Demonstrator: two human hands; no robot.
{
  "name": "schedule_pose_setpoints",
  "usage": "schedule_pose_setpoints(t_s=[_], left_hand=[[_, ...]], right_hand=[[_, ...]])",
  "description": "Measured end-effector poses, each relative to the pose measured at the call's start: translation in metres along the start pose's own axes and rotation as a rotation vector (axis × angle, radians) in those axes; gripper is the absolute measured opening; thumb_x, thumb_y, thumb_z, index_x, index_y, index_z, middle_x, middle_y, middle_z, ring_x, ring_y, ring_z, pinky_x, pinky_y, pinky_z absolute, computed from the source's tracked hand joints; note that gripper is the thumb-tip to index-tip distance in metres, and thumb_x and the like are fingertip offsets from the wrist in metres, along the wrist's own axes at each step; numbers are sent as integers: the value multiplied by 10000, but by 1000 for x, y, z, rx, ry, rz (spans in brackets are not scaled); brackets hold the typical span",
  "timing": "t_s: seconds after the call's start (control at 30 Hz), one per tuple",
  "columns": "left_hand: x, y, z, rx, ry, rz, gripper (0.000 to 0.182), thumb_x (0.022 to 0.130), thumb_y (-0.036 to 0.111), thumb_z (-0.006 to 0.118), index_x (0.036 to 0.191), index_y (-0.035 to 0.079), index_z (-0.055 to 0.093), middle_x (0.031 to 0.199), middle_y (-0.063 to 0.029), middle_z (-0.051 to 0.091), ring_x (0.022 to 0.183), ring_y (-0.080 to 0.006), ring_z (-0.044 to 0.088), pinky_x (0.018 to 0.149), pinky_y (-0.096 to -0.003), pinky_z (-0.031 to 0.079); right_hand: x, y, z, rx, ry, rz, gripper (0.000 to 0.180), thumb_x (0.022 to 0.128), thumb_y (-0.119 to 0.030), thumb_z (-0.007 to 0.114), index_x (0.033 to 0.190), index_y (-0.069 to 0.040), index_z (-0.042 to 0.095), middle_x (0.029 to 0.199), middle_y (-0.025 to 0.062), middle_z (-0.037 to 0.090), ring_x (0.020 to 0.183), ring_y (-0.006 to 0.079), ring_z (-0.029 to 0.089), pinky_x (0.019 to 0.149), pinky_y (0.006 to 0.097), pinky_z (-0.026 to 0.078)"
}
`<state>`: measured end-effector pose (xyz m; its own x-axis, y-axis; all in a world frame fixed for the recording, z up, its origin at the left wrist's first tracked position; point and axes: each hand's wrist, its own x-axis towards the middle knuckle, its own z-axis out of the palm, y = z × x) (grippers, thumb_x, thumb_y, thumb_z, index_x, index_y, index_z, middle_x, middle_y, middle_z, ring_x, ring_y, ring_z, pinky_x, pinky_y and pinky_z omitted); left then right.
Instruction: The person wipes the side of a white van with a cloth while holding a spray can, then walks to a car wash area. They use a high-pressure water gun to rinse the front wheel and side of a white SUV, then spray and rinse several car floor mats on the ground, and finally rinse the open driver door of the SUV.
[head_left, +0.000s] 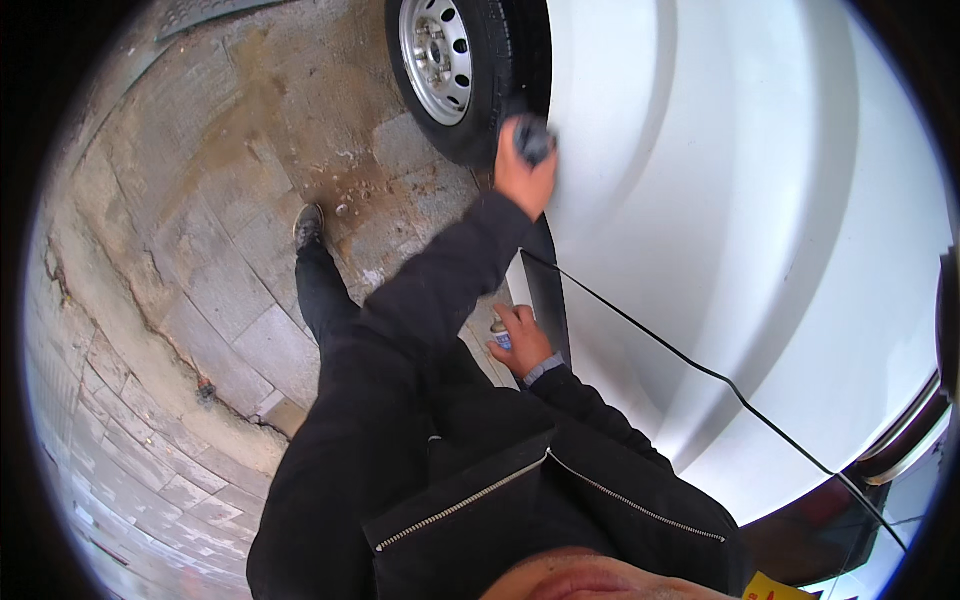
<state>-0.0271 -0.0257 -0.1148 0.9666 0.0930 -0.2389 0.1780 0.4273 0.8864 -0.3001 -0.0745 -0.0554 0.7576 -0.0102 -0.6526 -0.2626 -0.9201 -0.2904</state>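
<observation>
My left hand (523, 176) reaches forward beside the rear of a black tyre (484, 112) and is closed around a small dark object (533, 141), too blurred to name. The object is close to the white vehicle's body panel (675, 187); whether it touches the panel or tyre I cannot tell. Nearer my body, my right hand (526, 346), with a grey band at the wrist, holds a small can or bottle (500, 335) with a brownish top and a blue and white label. Its fingers partly cover the container. A silver steel wheel rim (436, 60) sits inside the tyre.
Dark trim (551, 307) runs along the vehicle's lower edge, and a black panel seam (660, 335) crosses the white bodywork. Stained, cracked stone paving (225, 300) lies to the left, under my shoe (308, 226). A yellow item (772, 586) shows at the lower right.
</observation>
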Motion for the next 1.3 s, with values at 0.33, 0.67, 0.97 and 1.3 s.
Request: schedule_pose_setpoints(t_s=[0.33, 0.67, 0.97, 1.3], left_hand=[[59, 23, 7, 90, 27, 260, 419, 851, 94, 717, 1205, -4, 515, 1113, -241, 603, 1038, -449, 611, 900, -460, 500], [-54, -6, -12, 237, -163, 297, 538, 707, -66, 686, 1204, 9, 492, 1183, -234, 509, 1139, -457, 518, 1023, -475, 429], [142, 180, 54, 253, 11, 749, 472, 681, -4, 759, 1106, 18, 555, 1109, -218, 560, 1067, -466, 520, 925, -518, 434], [-121, -46, -63, 443, -653, -39, 472, 839, 108, 728, 1256, -27, 551, 1266, -267, 592, 1204, -483, 559, 1067, -478, 448]], right_hand=[[-12, -25, -8, 13, -10, 28, 691, 847, -267, 789, 1458, -122, 501, 1279, 199, 502, 1139, 408, 604, 942, 465, 541], [-5, -29, 2, 9, -12, 34, 690, 829, -330, 802, 1419, -97, 531, 1288, 205, 499, 1129, 426, 606, 929, 469, 550], [11, -44, -38, 55, 175, -42, 717, 839, -296, 789, 1471, -141, 488, 1286, 211, 493, 1134, 430, 601, 930, 475, 547], [-31, -48, -20, 41, 149, 105, 759, 817, -301, 804, 1489, -173, 473, 1263, 216, 495, 1127, 427, 611, 924, 490, 546]])
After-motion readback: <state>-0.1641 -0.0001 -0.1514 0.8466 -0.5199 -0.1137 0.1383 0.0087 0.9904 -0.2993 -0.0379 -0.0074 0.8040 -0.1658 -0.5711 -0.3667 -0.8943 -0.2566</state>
